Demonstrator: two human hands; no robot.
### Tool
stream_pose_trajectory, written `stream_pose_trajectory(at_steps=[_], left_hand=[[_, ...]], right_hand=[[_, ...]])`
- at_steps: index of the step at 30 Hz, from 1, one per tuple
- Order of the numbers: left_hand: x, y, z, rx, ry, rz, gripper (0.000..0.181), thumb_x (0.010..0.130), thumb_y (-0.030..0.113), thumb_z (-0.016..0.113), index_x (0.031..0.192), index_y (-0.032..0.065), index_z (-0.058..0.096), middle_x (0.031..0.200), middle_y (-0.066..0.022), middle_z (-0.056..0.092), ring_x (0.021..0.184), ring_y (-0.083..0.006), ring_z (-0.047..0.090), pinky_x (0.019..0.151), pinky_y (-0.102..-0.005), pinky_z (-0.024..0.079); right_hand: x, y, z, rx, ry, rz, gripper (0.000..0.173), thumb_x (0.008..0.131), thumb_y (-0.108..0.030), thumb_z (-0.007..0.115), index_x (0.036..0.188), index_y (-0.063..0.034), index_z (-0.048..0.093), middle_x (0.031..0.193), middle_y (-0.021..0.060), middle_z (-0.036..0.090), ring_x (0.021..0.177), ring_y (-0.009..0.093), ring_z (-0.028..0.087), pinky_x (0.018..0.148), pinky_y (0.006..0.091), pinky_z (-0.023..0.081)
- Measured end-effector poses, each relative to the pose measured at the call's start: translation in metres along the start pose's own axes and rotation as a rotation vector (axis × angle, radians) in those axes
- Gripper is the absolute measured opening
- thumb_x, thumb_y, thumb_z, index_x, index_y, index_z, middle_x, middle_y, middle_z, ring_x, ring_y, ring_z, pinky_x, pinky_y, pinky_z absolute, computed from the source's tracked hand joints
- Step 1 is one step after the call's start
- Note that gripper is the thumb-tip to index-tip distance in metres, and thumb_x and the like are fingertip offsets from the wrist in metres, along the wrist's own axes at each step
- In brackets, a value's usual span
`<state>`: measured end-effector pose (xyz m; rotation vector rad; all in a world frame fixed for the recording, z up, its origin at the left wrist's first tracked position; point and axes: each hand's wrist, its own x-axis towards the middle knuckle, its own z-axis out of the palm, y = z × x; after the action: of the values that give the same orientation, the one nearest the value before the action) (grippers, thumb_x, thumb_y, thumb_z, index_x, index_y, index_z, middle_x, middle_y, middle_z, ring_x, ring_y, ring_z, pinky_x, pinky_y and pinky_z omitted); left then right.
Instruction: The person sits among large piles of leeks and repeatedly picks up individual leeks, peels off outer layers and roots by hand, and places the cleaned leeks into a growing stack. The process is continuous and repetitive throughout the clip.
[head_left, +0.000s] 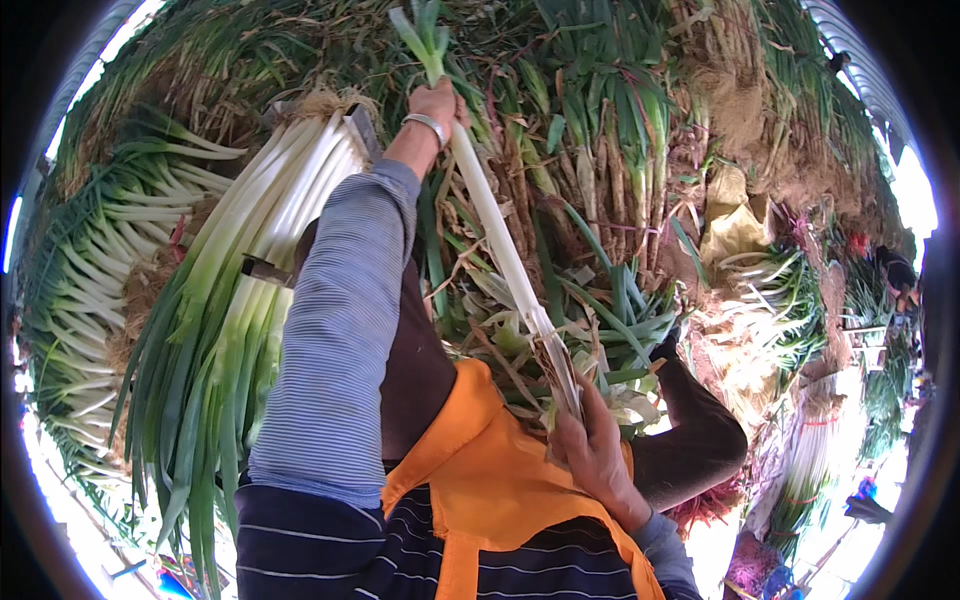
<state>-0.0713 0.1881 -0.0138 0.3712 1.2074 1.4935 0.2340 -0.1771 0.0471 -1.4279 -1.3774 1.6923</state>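
Note:
A long leek-like green onion (496, 225) slants across the middle, held between both hands. My left hand (439, 106), with a silver bracelet at the wrist, is closed around its upper stalk just below the green leaves. Near my lap, my right hand (592, 448) grips the lower end, where a brown, dry outer skin (553, 356) hangs along the white stalk. The root tip is hidden by the fingers. Left of my left forearm, a thick bundle of white-stalked onions (262, 199) lies in a metal holder (363, 131), roots at the far end and green leaves towards me.
Stripped skins and leaves (517, 341) litter the ground before my orange apron (502, 480). Unpeeled onions (615, 180) stand beyond. Rows of white onions (94, 322) lie left. At right are a yellowish sack (733, 217), a tied onion bundle (814, 442) and a distant person (896, 274).

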Motion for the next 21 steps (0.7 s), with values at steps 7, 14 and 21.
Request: stream_pose_trajectory(at_steps=[7,14,21], left_hand=[[-0.013,-0.018,0.018,0.041,-0.029,-0.027,0.023,0.1,0.026,0.048,0.097,0.0049,0.039,0.07,-0.0077,0.047,0.048,-0.015,0.041,0.04,-0.0331,0.037],[-0.01,-0.036,0.009,0.099,-0.015,0.016,0.023,0.1,0.026,0.049,0.097,0.0059,0.038,0.066,-0.0052,0.046,0.047,-0.0134,0.04,0.042,-0.031,0.038],[-0.011,0.022,0.005,-0.311,-0.36,0.153,0.036,0.092,0.039,0.062,0.097,0.0071,0.045,0.065,-0.0001,0.041,0.05,-0.0116,0.038,0.045,-0.0306,0.036]], right_hand=[[-0.043,0.02,-0.017,0.21,0.125,0.05,0.042,0.097,-0.006,0.043,0.138,0.0017,0.041,0.068,-0.0041,0.045,0.056,0.003,0.04,0.051,0.0198,0.036],[-0.078,0.026,-0.03,-0.184,0.169,0.091,0.041,0.089,-0.002,0.049,0.13,0.0048,0.049,0.069,0.0045,0.057,0.06,0.007,0.053,0.055,0.0231,0.044],[-0.094,0.051,-0.09,-0.959,0.167,-0.099,0.024,0.082,-0.009,0.062,0.105,-0.0012,0.066,0.081,0.0098,0.059,0.077,0.024,0.056,0.07,0.0401,0.045]])
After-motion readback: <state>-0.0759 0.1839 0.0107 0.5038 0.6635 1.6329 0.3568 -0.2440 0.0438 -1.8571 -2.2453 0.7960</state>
